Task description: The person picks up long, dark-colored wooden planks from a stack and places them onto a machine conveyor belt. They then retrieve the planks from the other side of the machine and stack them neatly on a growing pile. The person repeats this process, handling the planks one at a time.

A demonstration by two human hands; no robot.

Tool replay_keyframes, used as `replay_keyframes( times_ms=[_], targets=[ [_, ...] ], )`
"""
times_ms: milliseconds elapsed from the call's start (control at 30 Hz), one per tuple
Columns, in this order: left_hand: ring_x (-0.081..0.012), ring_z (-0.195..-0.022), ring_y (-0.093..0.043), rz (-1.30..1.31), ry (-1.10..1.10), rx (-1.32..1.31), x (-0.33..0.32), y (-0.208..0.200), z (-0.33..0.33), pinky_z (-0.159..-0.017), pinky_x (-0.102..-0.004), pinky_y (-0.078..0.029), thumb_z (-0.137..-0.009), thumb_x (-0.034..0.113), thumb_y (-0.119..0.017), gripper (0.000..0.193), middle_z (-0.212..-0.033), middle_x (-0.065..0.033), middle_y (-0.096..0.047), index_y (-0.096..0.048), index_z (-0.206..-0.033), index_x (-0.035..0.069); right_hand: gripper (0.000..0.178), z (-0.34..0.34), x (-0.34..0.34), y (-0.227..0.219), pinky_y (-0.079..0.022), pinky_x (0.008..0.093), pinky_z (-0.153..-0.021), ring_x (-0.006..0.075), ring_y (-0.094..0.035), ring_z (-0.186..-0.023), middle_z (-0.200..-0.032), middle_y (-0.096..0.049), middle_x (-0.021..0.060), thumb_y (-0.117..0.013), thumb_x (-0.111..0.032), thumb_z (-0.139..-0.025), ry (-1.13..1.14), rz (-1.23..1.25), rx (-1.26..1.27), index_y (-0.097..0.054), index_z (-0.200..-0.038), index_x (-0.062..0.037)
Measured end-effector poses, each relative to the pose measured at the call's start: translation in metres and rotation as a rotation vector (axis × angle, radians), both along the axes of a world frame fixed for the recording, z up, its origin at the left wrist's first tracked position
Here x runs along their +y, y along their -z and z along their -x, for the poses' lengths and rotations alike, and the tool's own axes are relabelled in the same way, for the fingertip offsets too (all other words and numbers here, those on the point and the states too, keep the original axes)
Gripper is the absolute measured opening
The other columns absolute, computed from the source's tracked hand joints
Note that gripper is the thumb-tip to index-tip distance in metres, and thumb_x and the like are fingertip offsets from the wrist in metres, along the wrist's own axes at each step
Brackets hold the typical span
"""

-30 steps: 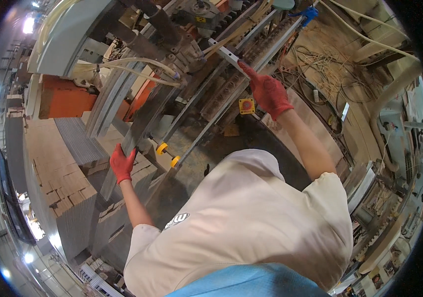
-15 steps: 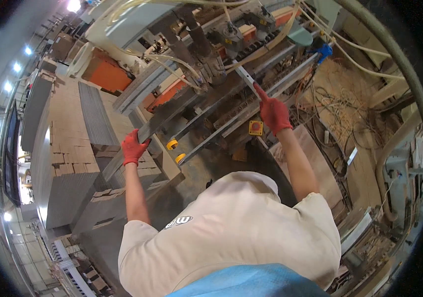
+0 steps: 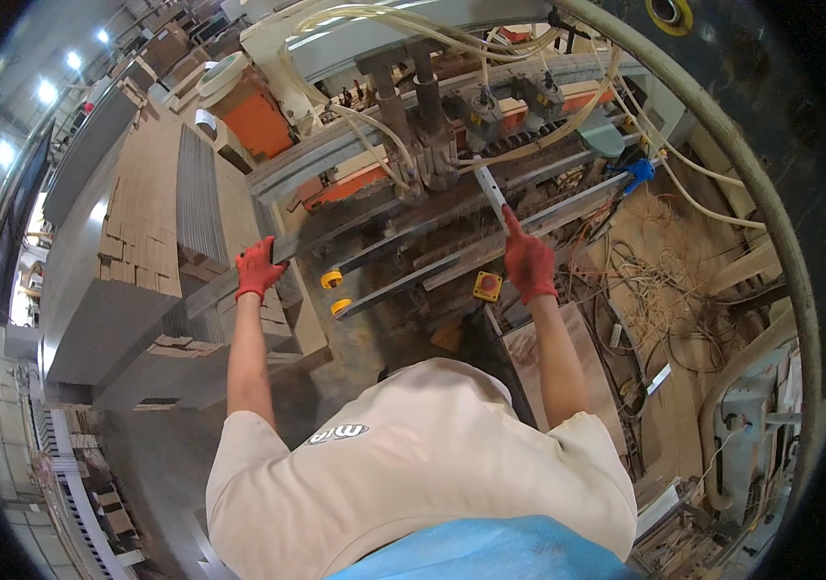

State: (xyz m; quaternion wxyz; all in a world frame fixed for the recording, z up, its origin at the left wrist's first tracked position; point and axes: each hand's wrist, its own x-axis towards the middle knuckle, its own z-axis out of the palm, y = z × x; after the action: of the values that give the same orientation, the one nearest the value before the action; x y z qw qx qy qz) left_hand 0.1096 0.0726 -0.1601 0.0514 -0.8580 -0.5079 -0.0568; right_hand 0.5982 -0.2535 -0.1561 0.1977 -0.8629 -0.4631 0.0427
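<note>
My left hand (image 3: 258, 270), in a red glove, is closed over a long narrow grey board (image 3: 319, 237). The board runs from beside the stacked panels into the machine (image 3: 427, 135), under its upright cylinders. My right hand (image 3: 531, 263), also gloved in red, has its index finger stretched out to the near end of a light metal bar (image 3: 490, 188) with holes in it. Its other fingers look curled, with nothing visible in them. Just below that hand sits a yellow box with a red button (image 3: 487, 286).
Tall stacks of grey-faced panels (image 3: 123, 290) stand at the left. Metal rails (image 3: 413, 280) with yellow end caps (image 3: 333, 279) reach toward me. Tangled cords (image 3: 664, 290) lie over a brown surface at the right, and a thick hose (image 3: 770, 174) arches across that side.
The whole view has shifted and turned slightly. My left hand stays on the board and my right index finger stays at the bar's end.
</note>
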Motion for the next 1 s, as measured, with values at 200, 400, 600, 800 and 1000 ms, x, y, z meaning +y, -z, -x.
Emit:
replay_keyframes(
  times_ms=[200, 400, 600, 800, 1000],
  targets=[
    [-0.0289, -0.122, -0.061, 0.057, -0.058, 0.039, 0.0, -0.007, -0.007, -0.101, -0.0548, -0.038, -0.077, 0.043, -0.081, 0.071, -0.127, -0.0055, -0.066, -0.055, -0.14, 0.024, 0.066, 0.006, -0.003, -0.001, -0.054, 0.0532, -0.065, 0.0415, -0.07, -0.075, -0.084, -0.072, 0.018, -0.052, -0.022, -0.104, 0.024, 0.002, -0.028, -0.029, -0.162, -0.0404],
    [-0.0277, -0.122, -0.062, 0.099, -0.092, 0.02, -0.006, -0.007, -0.001, -0.099, -0.0535, -0.039, -0.074, 0.039, -0.081, 0.066, -0.125, -0.0053, -0.068, -0.059, -0.135, 0.024, 0.065, 0.009, -0.018, -0.021, -0.054, 0.0482, -0.063, 0.0361, -0.07, -0.072, -0.091, -0.072, 0.0211, -0.053, -0.017, -0.104, 0.054, -0.388, 0.396, -0.029, -0.163, -0.0302],
    [-0.0291, -0.122, -0.062, 0.125, -0.087, -0.103, -0.06, -0.01, 0.014, -0.1, -0.0503, -0.043, -0.072, 0.036, -0.082, 0.065, -0.124, -0.0056, -0.069, -0.061, -0.132, 0.021, 0.067, -0.073, -0.006, 0.072, -0.057, 0.0388, -0.067, 0.0223, -0.069, -0.082, -0.118, -0.066, 0.0115, -0.057, -0.023, -0.107, -0.037, -0.838, 1.322, -0.023, -0.165, -0.0194],
    [-0.0294, -0.119, -0.061, 0.084, -0.353, -0.146, -0.228, -0.003, 0.071, -0.101, -0.0513, -0.043, -0.067, 0.031, -0.087, 0.062, -0.121, -0.0048, -0.067, -0.063, -0.123, 0.021, 0.056, -0.052, -0.015, 0.02, -0.05, 0.0368, -0.089, 0.0253, -0.061, -0.109, -0.132, -0.059, 0.0173, -0.06, -0.02, -0.106, 0.276, -0.626, 0.573, -0.039, -0.155, -0.0037],
    [-0.0295, -0.121, -0.059, 0.102, -0.685, -0.189, -0.468, 0.014, 0.097, -0.104, -0.0488, -0.04, -0.067, 0.037, -0.087, 0.07, -0.126, -0.0068, -0.064, -0.061, -0.129, 0.019, 0.047, 0.15, -0.034, 0.052, -0.032, 0.0445, -0.115, 0.0254, -0.04, -0.138, -0.15, -0.044, 0.0135, -0.061, -0.022, -0.104, -0.458, -0.558, 1.353, -0.045, -0.146, -0.0055]
  ],
)
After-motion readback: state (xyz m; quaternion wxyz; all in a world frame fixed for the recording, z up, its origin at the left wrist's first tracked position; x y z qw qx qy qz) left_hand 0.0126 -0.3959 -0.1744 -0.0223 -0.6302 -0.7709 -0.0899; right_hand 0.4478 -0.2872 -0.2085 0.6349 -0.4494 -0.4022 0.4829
